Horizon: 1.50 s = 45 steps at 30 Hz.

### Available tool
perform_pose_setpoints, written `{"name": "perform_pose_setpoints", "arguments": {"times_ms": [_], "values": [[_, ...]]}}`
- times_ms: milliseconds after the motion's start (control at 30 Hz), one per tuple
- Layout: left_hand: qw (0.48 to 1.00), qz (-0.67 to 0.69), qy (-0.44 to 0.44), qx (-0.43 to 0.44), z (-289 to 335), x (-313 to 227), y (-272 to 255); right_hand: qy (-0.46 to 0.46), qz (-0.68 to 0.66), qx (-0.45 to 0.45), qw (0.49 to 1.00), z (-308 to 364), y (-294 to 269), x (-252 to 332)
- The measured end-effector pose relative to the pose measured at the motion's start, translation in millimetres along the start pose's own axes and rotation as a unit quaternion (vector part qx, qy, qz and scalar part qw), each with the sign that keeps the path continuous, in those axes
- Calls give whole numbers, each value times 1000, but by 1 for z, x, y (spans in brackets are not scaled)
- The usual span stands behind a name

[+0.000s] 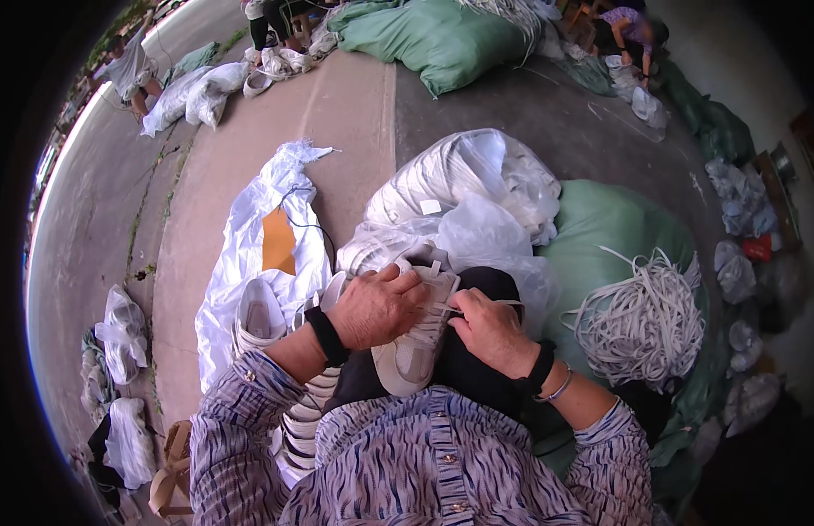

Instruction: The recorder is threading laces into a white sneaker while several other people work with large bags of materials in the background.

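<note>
A pale sneaker (422,337) lies across my lap, its toe pointing toward me and its tongue away from me. My left hand (379,307) is closed on the sneaker's left side, its bent fingers at the upper eyelets. At the other side, my right hand (495,331) pinches a thin white shoelace (512,303) beside the eyelets. The lace's course under my fingers is partly hidden. A tangled heap of white shoelaces (644,324) rests on a green sack (613,219) to the right. More pale shoes (260,317) stand at my left, several of them in a row (304,430) beside my leg.
A white plastic sheet (249,237) with an orange-brown piece (278,241) lies left of centre. Ahead sits a full clear bag (468,180). Farther off are a big green sack (442,39), plastic bags (201,95), and people, one bending at the far right (630,31).
</note>
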<state>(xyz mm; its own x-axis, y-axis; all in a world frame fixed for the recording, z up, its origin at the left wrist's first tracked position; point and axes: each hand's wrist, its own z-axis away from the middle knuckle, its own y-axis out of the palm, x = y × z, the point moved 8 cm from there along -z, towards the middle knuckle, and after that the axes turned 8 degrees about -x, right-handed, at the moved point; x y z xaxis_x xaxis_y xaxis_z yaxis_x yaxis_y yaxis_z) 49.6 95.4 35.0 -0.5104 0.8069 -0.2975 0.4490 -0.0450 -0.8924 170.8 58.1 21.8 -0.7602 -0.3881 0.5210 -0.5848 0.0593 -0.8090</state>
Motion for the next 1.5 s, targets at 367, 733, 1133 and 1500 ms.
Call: {"name": "perform_pose_setpoints", "arguments": {"times_ms": [367, 733, 1133, 1500], "values": [[994, 1, -64, 93, -11, 18, 17, -10, -20, -13, 1000, -6, 6, -7], [991, 11, -72, 109, -8, 25, 14, 207, -228, 91, 947, 9, 17, -36], [959, 186, -216, 0, 35, 51, 17, 112, -173, -112, 972, -4, -35, -49], [842, 409, -311, -161, 35, 48, -4, 197, -253, 7, 947, 4, 5, -36]]}}
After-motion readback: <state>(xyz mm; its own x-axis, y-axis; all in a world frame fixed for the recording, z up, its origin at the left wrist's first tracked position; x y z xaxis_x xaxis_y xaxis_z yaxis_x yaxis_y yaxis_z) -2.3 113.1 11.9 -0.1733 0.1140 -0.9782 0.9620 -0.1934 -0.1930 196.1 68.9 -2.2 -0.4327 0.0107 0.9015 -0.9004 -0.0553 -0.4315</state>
